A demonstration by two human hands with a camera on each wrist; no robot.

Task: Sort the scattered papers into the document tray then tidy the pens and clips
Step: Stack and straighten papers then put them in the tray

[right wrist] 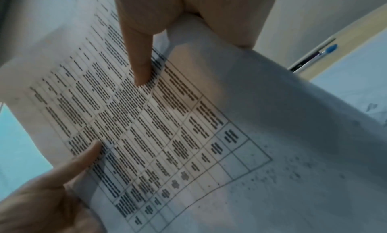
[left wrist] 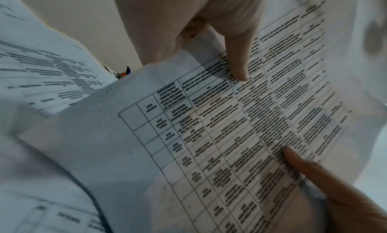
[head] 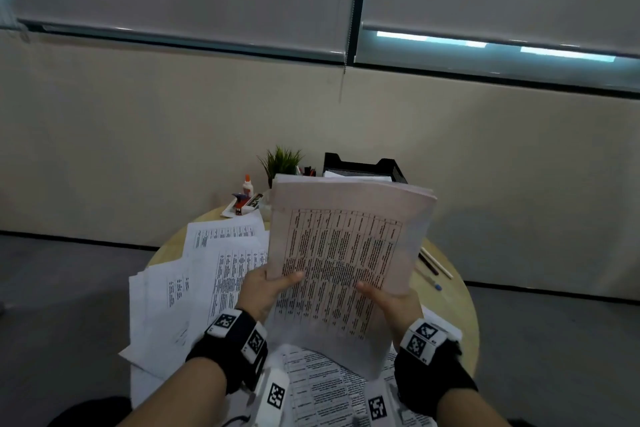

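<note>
Both hands hold a thick stack of printed papers (head: 346, 246) tilted up above the round wooden table (head: 460, 302). My left hand (head: 266, 288) pinches the stack's lower left edge, thumb on top. The lower right edge sits in the grip of my right hand (head: 388, 298). The left wrist view has the stack (left wrist: 188, 137) under my left thumb (left wrist: 236, 62); the right wrist view has it (right wrist: 188, 120) under my right thumb (right wrist: 140, 62). The black document tray (head: 394, 172) stands behind the stack, partly hidden. More scattered papers (head: 207, 271) lie at the left. Pens (head: 433, 264) lie at the right edge.
A small potted plant (head: 280, 160), a pen cup (head: 308, 171), a glue bottle (head: 247, 184) and a small cluttered tray (head: 242, 203) stand at the table's far side, close to the beige wall. Further sheets (head: 318, 388) lie under my wrists. Grey floor surrounds the table.
</note>
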